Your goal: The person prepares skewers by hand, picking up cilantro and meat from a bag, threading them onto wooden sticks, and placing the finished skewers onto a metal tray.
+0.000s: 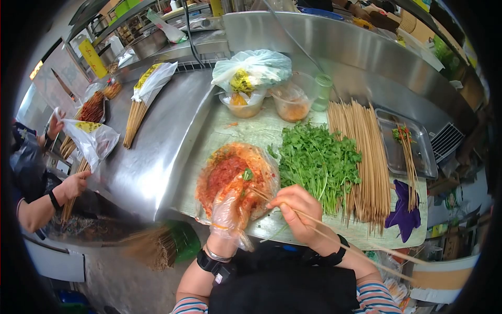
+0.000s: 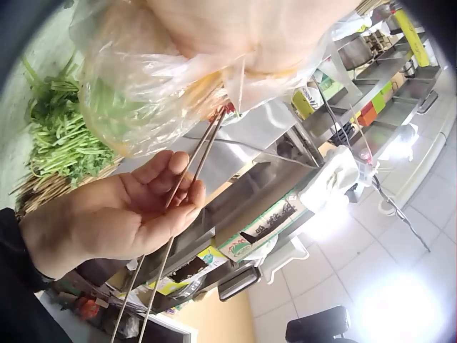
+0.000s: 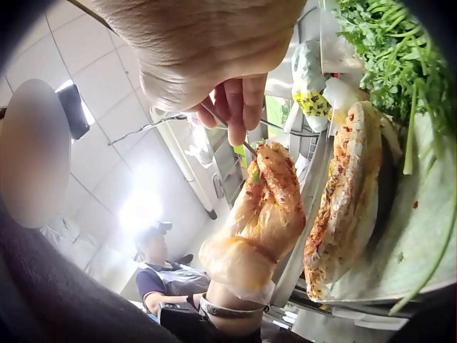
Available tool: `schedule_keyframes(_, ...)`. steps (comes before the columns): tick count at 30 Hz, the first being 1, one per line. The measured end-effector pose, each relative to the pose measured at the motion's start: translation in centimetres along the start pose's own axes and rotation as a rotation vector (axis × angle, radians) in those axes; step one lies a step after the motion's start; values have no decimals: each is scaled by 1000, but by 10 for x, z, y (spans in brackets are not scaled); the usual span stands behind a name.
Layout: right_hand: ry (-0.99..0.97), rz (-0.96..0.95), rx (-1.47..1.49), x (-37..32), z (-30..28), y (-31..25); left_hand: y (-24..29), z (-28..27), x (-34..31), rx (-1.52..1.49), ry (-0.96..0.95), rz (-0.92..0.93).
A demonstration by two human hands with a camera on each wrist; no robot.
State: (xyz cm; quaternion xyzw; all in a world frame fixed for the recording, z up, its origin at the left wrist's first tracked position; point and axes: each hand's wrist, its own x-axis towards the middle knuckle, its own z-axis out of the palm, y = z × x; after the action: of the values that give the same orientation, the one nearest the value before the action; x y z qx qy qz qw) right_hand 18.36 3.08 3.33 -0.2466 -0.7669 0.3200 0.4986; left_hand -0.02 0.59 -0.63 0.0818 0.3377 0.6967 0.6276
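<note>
My left hand [image 1: 226, 209], in a clear plastic glove smeared red, is over a plastic-lined bowl [image 1: 270, 170] of red marinated meat [image 1: 222, 174]. Its fingertips pinch a red-coated piece with a green leaf [image 1: 247, 175]. My bare right hand [image 1: 299, 213] pinches two thin bamboo skewers [image 2: 156, 286] between thumb and fingers. Their tips meet the gloved fingertips; their long ends slant back past my right wrist. In the right wrist view, a bit of green [image 3: 255, 174] shows between the gloved fingers. The gloved fingers partly hide the piece.
Right of the bowl lie cilantro [image 1: 319, 167], many bare skewers [image 1: 361, 162], a purple cloth [image 1: 403, 212] and a metal tray [image 1: 426, 152] with loaded skewers. Behind stand plastic tubs [image 1: 293, 104] and a bag [image 1: 253, 68]. Another person [image 1: 39, 172] holds bagged skewers at left.
</note>
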Motion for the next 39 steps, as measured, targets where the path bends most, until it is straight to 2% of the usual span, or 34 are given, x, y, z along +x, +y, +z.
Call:
schedule_keyframes(9, -48, -72, -82, 13, 11, -2, -7, -5, 6, 29, -56, 122)
schedule_keyframes(15, -59, -50, -124, 16, 23, 0, -14, -8, 9, 117, -88, 308)
schedule_keyframes(18, -47, -205, -283, 17, 30, 5, -13, -12, 10, 123, -114, 295)
schedule_keyframes(21, -26, -298, -288, 19, 37, 13, -11, -13, 11, 157, -107, 291)
schedule_keyframes(24, -29, -302, -331, 22, 39, 10, -12, -17, 15, 116, -130, 328)
schedule_keyframes(30, -17, -343, -404, 23, 49, 27, -13, -21, 20, 177, -102, 277)
schedule_keyframes(33, 4, -329, -426, 23, 52, 33, -12, -15, 12, 202, -162, 237)
schedule_keyframes(36, -26, -198, -353, 20, 36, 13, -7, -21, 22, 201, -226, 282)
schedule_keyframes(37, -64, -137, -275, 15, 28, 5, -1, -23, 29, 163, -200, 320)
schedule_keyframes(38, -51, -57, -92, 5, 20, 3, 2, -23, 31, 214, -83, 454)
schedule_keyframes(39, -24, 7, 47, 1, 11, 2, 9, -27, 35, 222, -35, 465)
